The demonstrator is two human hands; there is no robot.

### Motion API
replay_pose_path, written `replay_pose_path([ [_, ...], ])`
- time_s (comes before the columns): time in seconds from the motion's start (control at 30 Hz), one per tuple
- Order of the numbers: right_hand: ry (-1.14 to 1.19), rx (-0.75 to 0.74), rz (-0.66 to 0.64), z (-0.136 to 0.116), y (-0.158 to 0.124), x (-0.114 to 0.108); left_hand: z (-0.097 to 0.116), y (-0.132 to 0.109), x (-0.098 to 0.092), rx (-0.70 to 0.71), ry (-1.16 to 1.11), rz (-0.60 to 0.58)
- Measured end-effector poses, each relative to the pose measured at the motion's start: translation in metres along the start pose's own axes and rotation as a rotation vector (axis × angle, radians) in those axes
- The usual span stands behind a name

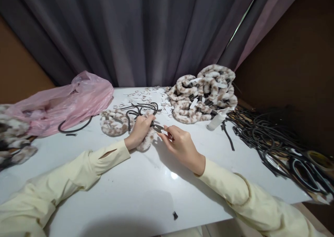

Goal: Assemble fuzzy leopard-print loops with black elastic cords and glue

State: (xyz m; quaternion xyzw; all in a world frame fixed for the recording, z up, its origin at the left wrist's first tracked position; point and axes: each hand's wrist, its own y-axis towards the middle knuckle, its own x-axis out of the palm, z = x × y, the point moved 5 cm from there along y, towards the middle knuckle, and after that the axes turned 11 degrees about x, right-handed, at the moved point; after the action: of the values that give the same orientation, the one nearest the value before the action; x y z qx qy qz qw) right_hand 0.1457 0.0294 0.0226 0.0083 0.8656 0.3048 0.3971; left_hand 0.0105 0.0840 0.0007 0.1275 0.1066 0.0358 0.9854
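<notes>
My left hand (141,130) is closed around a fluffy white and brown band (146,141), its dark end poking out by the fingertips. In my right hand (181,145) are small thread snips (158,128), pinched between thumb and fingers. Their dark blades point left and meet the band's dark end; whether they touch it I cannot tell. Left of my left hand lies another fluffy ring (113,122). Several black cords (137,109) lie just behind that hand.
Fluffy rings with white tags are piled (206,91) at the back right, beside a small translucent bottle (217,120). Metal clasps (141,96) are scattered behind. Black cords (263,132) heap at right, with large scissors (304,174). A pink plastic bag (78,98) sits left.
</notes>
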Motion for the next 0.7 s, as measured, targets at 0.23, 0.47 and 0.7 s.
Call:
replay_pose_path([
  [0.23,0.015,0.105,-0.046,0.0012,-0.0008,0.0042,-0.0074,-0.0077,-0.0016,0.035,0.093,0.212],
  [0.47,-0.027,0.156,-0.102,0.0018,0.0007,0.0073,-0.0045,-0.011,0.0,0.068,0.166,0.247],
  [0.7,-0.074,0.158,-0.111,0.0016,0.0029,0.0072,-0.0067,-0.0093,0.0005,0.071,0.175,0.221],
])
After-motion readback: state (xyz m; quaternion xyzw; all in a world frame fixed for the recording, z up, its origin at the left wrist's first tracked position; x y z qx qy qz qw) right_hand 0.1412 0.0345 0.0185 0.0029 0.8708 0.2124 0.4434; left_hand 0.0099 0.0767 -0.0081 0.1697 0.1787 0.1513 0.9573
